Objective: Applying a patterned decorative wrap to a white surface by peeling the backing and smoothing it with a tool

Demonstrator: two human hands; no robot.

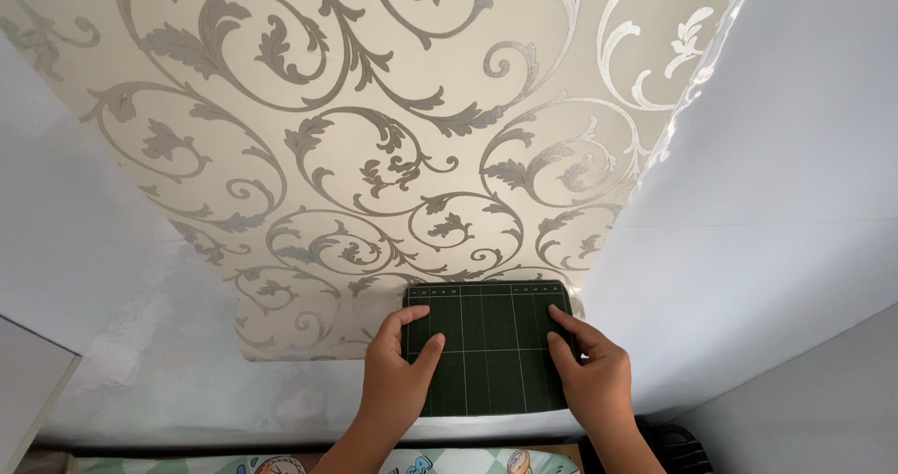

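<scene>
Both hands pressed flat against a dark green rectangular cutting mat with a pale printed grid (491,343), which lay against the wall over the lower edge of a cream wallpaper strip patterned with glossy silver-grey scrolling leaves (374,137). The left hand (398,371) rested on the mat's left side, fingers spread and thumb angled inward across the grid. The right hand (594,376) covered the mat's right edge, fingers pointing up and slightly inward. The hands were apart, neither curled around anything; each lay open with the palm against the mat's smooth surface.

Above the hands, the wallpaper rose in a wide band, its surface faintly sheened. To either side of the hands, the plain white wall (776,203) showed bare, matt and slightly mottled beside the left hand. Its right edge above the right hand caught bright light.

Below the wrists ran a dark ledge, and beneath it a pale green checked fabric with small cartoon prints (449,462). No container showed anywhere near the hands.
</scene>
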